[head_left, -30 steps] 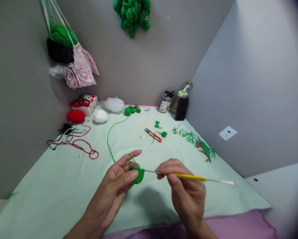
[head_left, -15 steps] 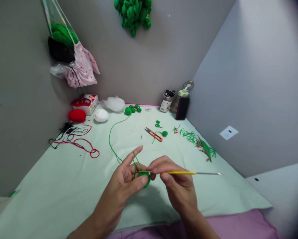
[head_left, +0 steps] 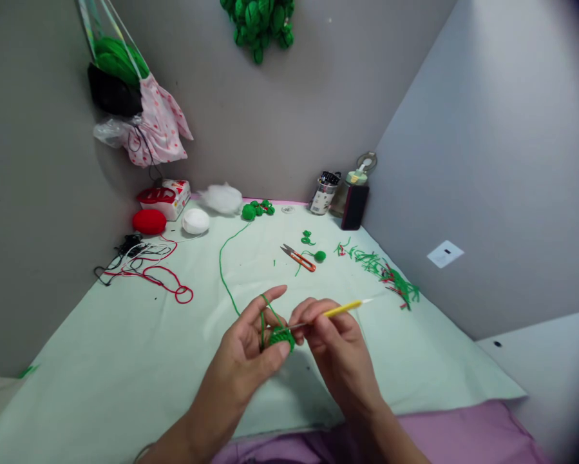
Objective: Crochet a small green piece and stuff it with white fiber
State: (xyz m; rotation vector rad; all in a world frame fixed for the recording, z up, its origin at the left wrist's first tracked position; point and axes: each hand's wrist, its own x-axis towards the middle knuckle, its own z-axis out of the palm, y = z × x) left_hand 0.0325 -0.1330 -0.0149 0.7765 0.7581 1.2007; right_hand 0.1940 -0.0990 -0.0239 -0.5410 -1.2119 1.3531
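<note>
My left hand [head_left: 253, 351] pinches a small green crochet piece [head_left: 282, 338] between thumb and fingers. Green yarn [head_left: 226, 277] loops over its raised index finger and runs back across the table to a green ball [head_left: 248, 212]. In my right hand [head_left: 340, 345] is a crochet hook [head_left: 343, 309] with a yellow handle, held like a pen. Its thin metal shaft points left, and the tip meets the upper edge of the green piece. The hook's other end tilts up to the right.
Orange-handled thread snips [head_left: 299, 258] lie ahead, beside a small green ball [head_left: 320, 256]. Yarn scraps [head_left: 386, 270] spread at the right. Red yarn [head_left: 149, 222], white yarn [head_left: 196, 221] and tangled strands sit at the left. A can of pens [head_left: 324, 193] and a phone [head_left: 355, 207] stand at the back.
The hook's handle has swung from nearly level to tilted up at the right. My right hand has turned with it, while my left hand keeps hold of the green piece.
</note>
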